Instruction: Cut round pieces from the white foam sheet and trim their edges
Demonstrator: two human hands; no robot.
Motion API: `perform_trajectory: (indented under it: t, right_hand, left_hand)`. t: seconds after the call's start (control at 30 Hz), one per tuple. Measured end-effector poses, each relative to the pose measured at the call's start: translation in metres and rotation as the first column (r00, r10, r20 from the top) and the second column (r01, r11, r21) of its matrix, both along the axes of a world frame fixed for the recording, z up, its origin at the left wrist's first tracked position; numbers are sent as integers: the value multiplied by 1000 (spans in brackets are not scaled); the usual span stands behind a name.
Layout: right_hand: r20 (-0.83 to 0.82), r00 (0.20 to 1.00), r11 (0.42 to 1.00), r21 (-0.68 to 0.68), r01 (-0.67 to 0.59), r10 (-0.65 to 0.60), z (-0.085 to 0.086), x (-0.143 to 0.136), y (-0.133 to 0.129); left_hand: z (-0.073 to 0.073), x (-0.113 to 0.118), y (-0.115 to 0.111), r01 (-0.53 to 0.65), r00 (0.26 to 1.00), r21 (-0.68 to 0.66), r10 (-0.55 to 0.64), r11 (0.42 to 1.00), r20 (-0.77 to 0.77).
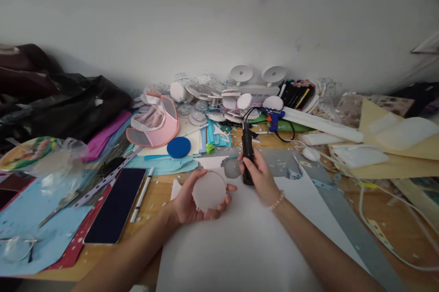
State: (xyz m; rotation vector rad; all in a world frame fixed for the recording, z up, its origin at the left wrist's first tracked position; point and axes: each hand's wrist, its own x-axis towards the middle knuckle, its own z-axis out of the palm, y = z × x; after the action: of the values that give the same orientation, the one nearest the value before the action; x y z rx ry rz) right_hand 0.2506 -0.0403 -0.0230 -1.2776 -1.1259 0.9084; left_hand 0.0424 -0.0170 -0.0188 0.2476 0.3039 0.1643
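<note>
My left hand (pixel 185 203) has its fingers curled round a white round disc (pixel 209 190), whose flat face is turned up towards me. A black utility knife (pixel 247 143) stands nearly upright in my right hand (pixel 262 177), its blade end pointing away towards the wall. The knife is a short way to the right of the disc and apart from it. Below both hands spreads a large white sheet of paper (pixel 233 251), cut ragged along its far edge, on a grey cutting mat (pixel 346 221).
At left lie a phone (pixel 115 205), a white pen (pixel 142 195), scissors (pixel 59 209) and glasses (pixel 18 247). Further back are a blue disc (pixel 179 147), a pink visor cap (pixel 159 130), a blue glue gun (pixel 274 119) and several white discs. White cables (pixel 361 205) trail at right.
</note>
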Motion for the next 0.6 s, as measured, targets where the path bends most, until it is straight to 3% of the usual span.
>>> perform_trajectory:
  t: [0.2, 0.37, 0.47, 0.6]
  right_hand:
    - [85, 996, 999, 41, -1, -3, 12, -2, -7]
    - [249, 964, 996, 51, 80, -90, 6, -2, -12]
    - [456, 871, 980, 155, 122, -180, 5, -2, -18]
    - [653, 742, 950, 305, -73, -153, 16, -5, -26]
  left_hand:
    - [7, -7, -8, -123, 991, 107, 116, 987, 69]
    - [15, -9, -11, -184, 983, 261, 172, 948, 69]
    - [17, -10, -9, -235, 969, 416, 243, 879, 33]
    - [18, -11, -10, -213, 935, 668, 346, 713, -71]
